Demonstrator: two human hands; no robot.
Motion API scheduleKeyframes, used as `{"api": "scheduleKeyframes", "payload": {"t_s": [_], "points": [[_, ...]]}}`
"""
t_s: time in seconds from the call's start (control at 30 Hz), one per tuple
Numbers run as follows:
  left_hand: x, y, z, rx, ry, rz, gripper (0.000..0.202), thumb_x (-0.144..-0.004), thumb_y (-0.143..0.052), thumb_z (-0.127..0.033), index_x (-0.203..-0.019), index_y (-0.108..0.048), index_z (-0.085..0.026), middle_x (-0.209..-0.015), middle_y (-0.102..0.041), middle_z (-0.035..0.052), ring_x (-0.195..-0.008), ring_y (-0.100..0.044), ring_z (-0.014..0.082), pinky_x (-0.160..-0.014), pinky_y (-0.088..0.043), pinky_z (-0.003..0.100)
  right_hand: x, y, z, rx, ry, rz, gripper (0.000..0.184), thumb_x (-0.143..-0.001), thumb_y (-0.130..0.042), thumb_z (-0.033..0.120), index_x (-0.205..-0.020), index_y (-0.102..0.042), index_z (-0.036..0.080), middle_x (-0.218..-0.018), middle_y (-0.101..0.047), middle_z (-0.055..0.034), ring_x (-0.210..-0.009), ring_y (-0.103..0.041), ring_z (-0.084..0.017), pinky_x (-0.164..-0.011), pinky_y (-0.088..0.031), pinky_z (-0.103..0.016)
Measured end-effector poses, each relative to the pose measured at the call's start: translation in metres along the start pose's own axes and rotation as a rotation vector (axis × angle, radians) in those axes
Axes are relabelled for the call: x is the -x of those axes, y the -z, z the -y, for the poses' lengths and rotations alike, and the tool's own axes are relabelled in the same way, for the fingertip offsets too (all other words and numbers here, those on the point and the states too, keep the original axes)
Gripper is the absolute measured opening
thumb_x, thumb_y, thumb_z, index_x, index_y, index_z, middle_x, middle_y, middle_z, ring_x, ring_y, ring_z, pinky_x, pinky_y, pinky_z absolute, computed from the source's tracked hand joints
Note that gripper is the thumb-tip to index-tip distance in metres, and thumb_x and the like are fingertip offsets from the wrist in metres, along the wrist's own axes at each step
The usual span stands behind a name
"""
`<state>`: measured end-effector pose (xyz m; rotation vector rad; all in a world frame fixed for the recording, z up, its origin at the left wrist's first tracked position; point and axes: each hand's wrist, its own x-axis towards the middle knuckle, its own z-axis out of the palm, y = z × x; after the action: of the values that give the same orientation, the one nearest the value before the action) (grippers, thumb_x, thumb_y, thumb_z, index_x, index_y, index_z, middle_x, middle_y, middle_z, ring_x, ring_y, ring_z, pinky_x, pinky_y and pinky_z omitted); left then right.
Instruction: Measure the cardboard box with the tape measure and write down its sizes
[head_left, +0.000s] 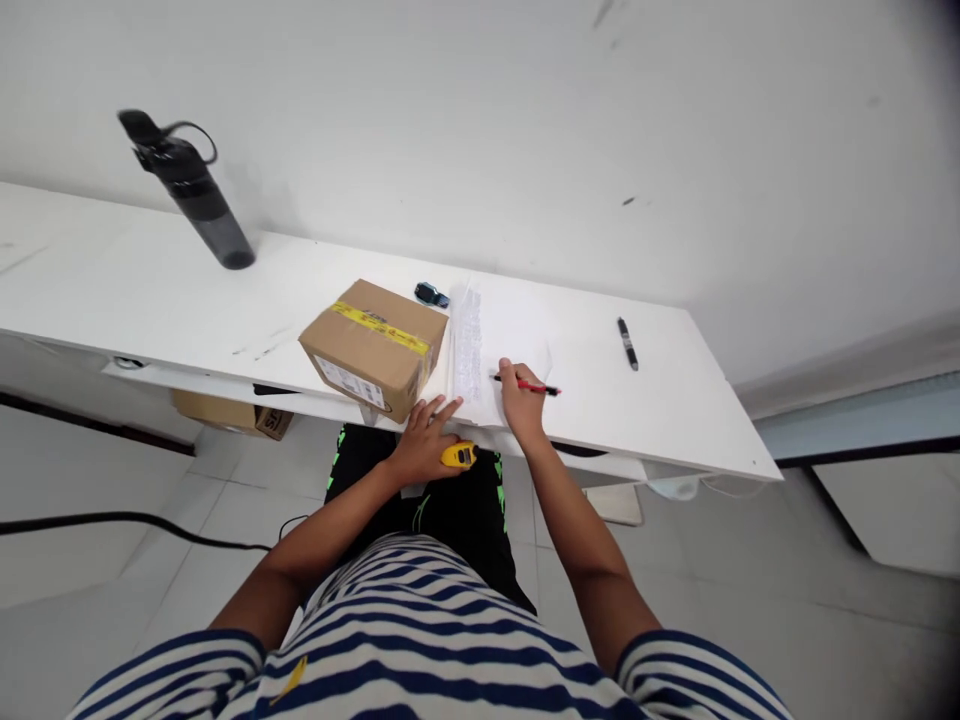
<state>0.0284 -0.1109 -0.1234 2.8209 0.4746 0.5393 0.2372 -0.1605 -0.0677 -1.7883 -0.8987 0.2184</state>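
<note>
My right hand [519,398] is closed round a red pen [534,386], its tip resting on a white sheet of paper [501,345] with printed lines down its left side. My left hand [424,440] lies at the desk's front edge beside a brown cardboard box [373,345] sealed with yellow tape. Its fingers stretch towards the paper while the palm grips a small yellow tape measure [459,455].
A black water bottle [187,188] stands at the back left of the white desk [150,290]. A small dark blue object [431,294] lies behind the box. A black pen [628,343] lies to the right. Another cardboard box [232,414] and a black cable [127,522] are on the floor.
</note>
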Motion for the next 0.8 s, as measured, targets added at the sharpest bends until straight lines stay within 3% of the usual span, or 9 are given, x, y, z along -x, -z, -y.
{"api": "scheduleKeyframes", "payload": {"t_s": [0.1,0.2,0.33,0.43,0.47,0.53,0.67,0.73,0.8], "points": [[0.01,0.014,-0.01,0.031,-0.079,-0.103,0.045,-0.077,-0.071,-0.064,-0.098,-0.08,-0.025,-0.155,-0.052,0.0107,-0.146,-0.04,0.0384,-0.121,-0.028,0.058,-0.007,0.001,0.002,0.3,0.015,-0.005,0.033,-0.089,-0.052,0.042,-0.106,-0.068,0.019,-0.108,-0.065,-0.012,-0.093,-0.063,-0.024,-0.081,-0.048,-0.038],[0.023,0.037,-0.021,0.055,-0.117,-0.307,0.046,-0.077,-0.071,-0.064,-0.098,-0.078,-0.024,-0.141,-0.064,0.013,-0.141,-0.045,0.0348,-0.119,-0.035,0.054,-0.009,0.004,0.01,0.434,-0.06,0.061,0.056,-0.086,-0.049,0.03,-0.139,-0.052,0.012,-0.13,-0.057,-0.0217,-0.104,-0.062,-0.031,-0.084,-0.05,-0.045],[0.031,0.09,-0.032,0.115,-0.085,-0.6,0.059,-0.08,-0.054,-0.077,-0.098,-0.074,-0.025,-0.136,-0.065,0.0136,-0.143,-0.042,0.0336,-0.12,-0.034,0.054,0.018,0.013,0.041,0.026,0.102,0.152,0.059,-0.092,-0.05,0.043,-0.146,-0.041,0.022,-0.127,-0.061,-0.0164,-0.095,-0.063,-0.026,-0.088,-0.052,-0.048],[0.022,0.138,-0.041,0.142,0.07,-0.596,0.075,-0.078,-0.038,-0.09,-0.1,-0.071,-0.027,-0.146,-0.056,0.0114,-0.149,-0.031,0.0353,-0.125,-0.025,0.055,0.057,0.015,0.079,-0.391,0.304,0.651,0.075,-0.082,-0.064,0.069,-0.143,-0.043,0.031,-0.126,-0.065,-0.0125,-0.104,-0.066,-0.027,-0.091,-0.054,-0.047],[0.015,0.153,-0.044,0.146,0.12,-0.567,0.081,-0.079,-0.031,-0.091,-0.11,-0.068,-0.026,-0.152,-0.05,0.0109,-0.152,-0.026,0.0355,-0.126,-0.022,0.056,0.069,0.013,0.094,-0.45,0.362,0.707,0.088,-0.073,-0.069,0.075,-0.145,-0.04,0.032,-0.13,-0.063,-0.0127,-0.114,-0.064,-0.03,-0.096,-0.053,-0.049],[0.0,0.176,-0.046,0.144,0.156,-0.576,0.088,-0.083,-0.011,-0.088,-0.121,-0.062,-0.027,-0.16,-0.04,0.0091,-0.156,-0.018,0.0343,-0.128,-0.018,0.055,0.085,0.003,0.123,-0.463,0.459,0.543,0.093,-0.07,-0.071,0.077,-0.144,-0.038,0.032,-0.138,-0.057,-0.0136,-0.128,-0.058,-0.033,-0.107,-0.048,-0.05],[-0.021,0.2,-0.019,0.162,0.373,-0.803,0.089,-0.087,0.0,-0.082,-0.138,-0.045,-0.025,-0.163,-0.033,0.0124,-0.158,-0.015,0.0312,-0.128,-0.016,0.055,0.064,-0.024,0.172,-0.393,0.44,0.238,0.077,-0.082,-0.06,0.074,-0.139,-0.035,0.027,-0.127,-0.06,-0.0147,-0.115,-0.065,-0.029,-0.094,-0.056,-0.044],[-0.021,0.2,0.012,0.21,0.543,-0.862,0.077,-0.093,-0.017,-0.079,-0.143,-0.04,-0.025,-0.158,-0.04,0.0135,-0.156,-0.022,0.0306,-0.127,-0.018,0.054,0.031,-0.035,0.19,-0.292,0.44,0.262,0.07,-0.083,-0.062,0.068,-0.135,-0.039,0.026,-0.125,-0.062,-0.0132,-0.111,-0.065,-0.027,-0.087,-0.056,-0.04],[-0.016,0.193,0.044,0.375,0.695,-0.787,0.067,-0.092,-0.044,-0.072,-0.14,-0.045,-0.026,-0.151,-0.049,0.0135,-0.149,-0.036,0.0316,-0.124,-0.029,0.053,-0.006,-0.048,0.204,-0.105,0.473,0.437,0.063,-0.082,-0.067,0.062,-0.128,-0.045,0.026,-0.115,-0.067,-0.0091,-0.098,-0.066,-0.025,-0.08,-0.054,-0.038]]}}
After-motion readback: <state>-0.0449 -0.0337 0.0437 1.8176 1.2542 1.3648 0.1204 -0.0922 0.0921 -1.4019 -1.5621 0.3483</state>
